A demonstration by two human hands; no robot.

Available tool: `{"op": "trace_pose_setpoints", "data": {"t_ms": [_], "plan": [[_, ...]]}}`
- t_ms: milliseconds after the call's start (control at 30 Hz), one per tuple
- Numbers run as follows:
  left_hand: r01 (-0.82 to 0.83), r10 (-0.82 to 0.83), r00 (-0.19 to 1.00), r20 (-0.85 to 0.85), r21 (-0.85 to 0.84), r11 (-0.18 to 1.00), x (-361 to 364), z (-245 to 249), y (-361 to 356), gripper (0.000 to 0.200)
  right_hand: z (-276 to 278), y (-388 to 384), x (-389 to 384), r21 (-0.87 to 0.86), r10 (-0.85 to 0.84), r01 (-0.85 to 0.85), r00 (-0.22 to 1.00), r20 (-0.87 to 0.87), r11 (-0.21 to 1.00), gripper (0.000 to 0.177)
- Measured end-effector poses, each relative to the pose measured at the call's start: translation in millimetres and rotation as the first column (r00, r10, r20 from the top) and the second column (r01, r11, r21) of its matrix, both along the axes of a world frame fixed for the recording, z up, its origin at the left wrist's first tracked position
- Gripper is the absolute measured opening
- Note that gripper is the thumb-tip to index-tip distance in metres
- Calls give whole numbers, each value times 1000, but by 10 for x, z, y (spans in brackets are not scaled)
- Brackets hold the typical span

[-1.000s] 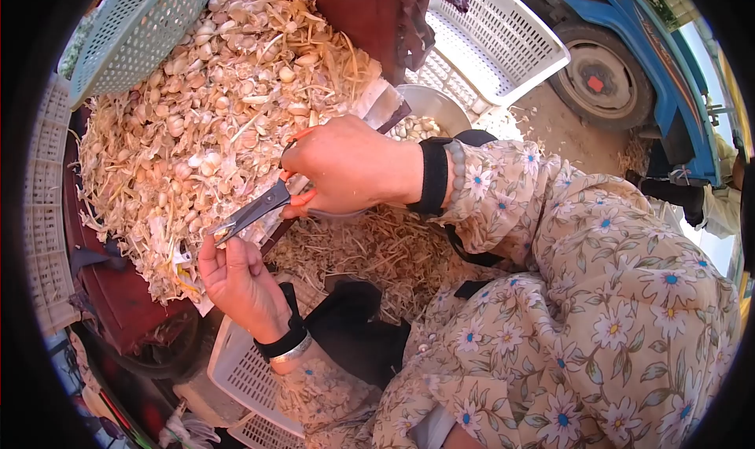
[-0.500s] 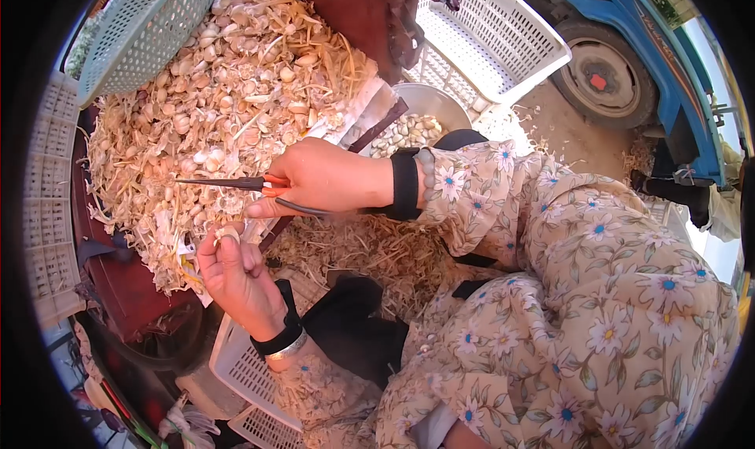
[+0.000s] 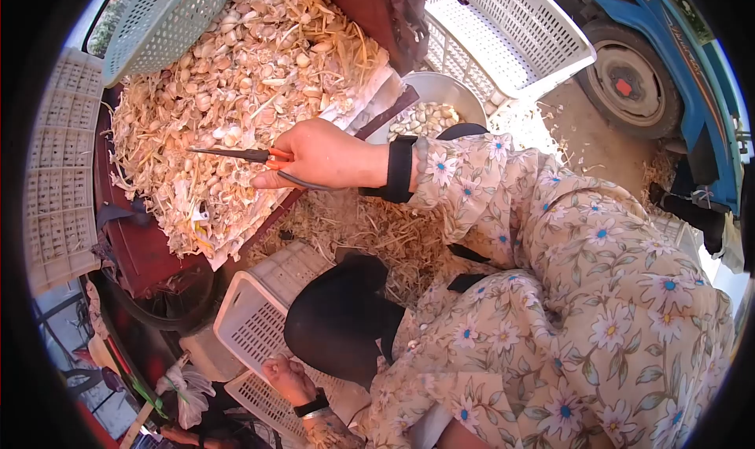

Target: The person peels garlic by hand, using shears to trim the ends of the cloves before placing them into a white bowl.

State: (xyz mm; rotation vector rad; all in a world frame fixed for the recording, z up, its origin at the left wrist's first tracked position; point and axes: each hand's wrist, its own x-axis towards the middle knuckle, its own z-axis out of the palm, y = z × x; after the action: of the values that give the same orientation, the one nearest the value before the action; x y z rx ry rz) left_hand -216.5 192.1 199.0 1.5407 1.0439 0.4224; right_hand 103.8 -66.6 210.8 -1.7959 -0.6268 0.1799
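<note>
My right hand (image 3: 326, 156) is closed round a pair of scissors (image 3: 252, 156) with orange and black handles. Their thin, pointed blades look closed and aim left over the heap of garlic (image 3: 208, 103), a mix of bulbs, loose cloves and dry skins. Low in the view, my left hand (image 3: 289, 380) is beside the white plastic crate (image 3: 255, 327), with its fingers curled in. What they hold, if anything, is hidden. Beyond my right wrist, a metal bowl (image 3: 464, 93) contains pale garlic cloves (image 3: 425, 119).
A light green basket (image 3: 161, 28) leans at the heap's upper left, and a white crate (image 3: 63, 174) stands left of it. Another white crate (image 3: 527, 36) is behind the bowl. Stalk litter (image 3: 370, 233) covers the ground below. A blue vehicle (image 3: 700, 95) stands at right.
My left hand has dropped from the heap's front edge to beside the lower crate. My right hand still grips the scissors over the garlic. The whole view has shifted slightly.
</note>
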Motion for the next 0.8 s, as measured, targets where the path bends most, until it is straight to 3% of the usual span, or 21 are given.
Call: {"op": "trace_pose_setpoints", "data": {"t_ms": [33, 100, 133, 200, 233, 300, 333, 367, 400, 500, 567, 667, 800], "plan": [[-55, 55, 999, 0, -80, 995, -170, -158, 32, 14, -3, -1, -2, -5, 0, 0, 1000, 7, 1000, 54], [-21, -3, 953, -303, -79, 997, -447, -482, 323, 10, -14, 35, -45, -11, 16, -16, 1000, -5, 1000, 53], [82, -83, 868, -489, -22, 996, -594, -606, 458, 7, 2, 30, -62, -20, 28, -28, 999, -16, 999, 53], [301, -157, 581, -799, 31, 953, -758, -742, 702, 13, -20, 45, -63, -16, 28, -27, 999, 23, 999, 51], [483, -153, 535, -831, 152, 862, -688, -685, 806, 20, -21, 44, -66, -17, 34, -34, 999, -2, 999, 51], [779, -108, 446, -889, 325, 536, -382, -576, 1014, 37, -27, 69, -68, -24, 37, -39, 998, -50, 999, 50], [558, -143, 694, -705, 402, 726, 54, -281, 877, 45, -37, 86, -57, -12, 29, -30, 998, -48, 999, 48], [450, -149, 843, -518, 525, 723, 500, 18, 695, 42, -45, 97, -53, -10, 38, -39, 998, -59, 999, 48], [445, -216, 894, -392, 722, 530, 914, 237, 559, 42, -44, 108, -49, -6, 47, -48, 996, -69, 999, 48], [399, -346, 892, -292, 868, 296, 1983, 625, 153, 41, -63, 149, -28, 10, 78, -77, 994, -82, 997, 48], [421, -393, 865, -312, 877, 231, 2477, 560, 281, 35, -124, 192, -10, 22, 86, -85, 995, -43, 996, 50], [349, -492, 847, -202, 910, 226, 3000, 636, 60, 27, -95, 136, -1, -21, 54, -54, 998, 27, 998, 53], [536, -531, 760, -375, 824, 183, 3444, 502, -160, 23, -101, 101, 77, 74, -26, 21, 997, 76, 997, 51]]}}
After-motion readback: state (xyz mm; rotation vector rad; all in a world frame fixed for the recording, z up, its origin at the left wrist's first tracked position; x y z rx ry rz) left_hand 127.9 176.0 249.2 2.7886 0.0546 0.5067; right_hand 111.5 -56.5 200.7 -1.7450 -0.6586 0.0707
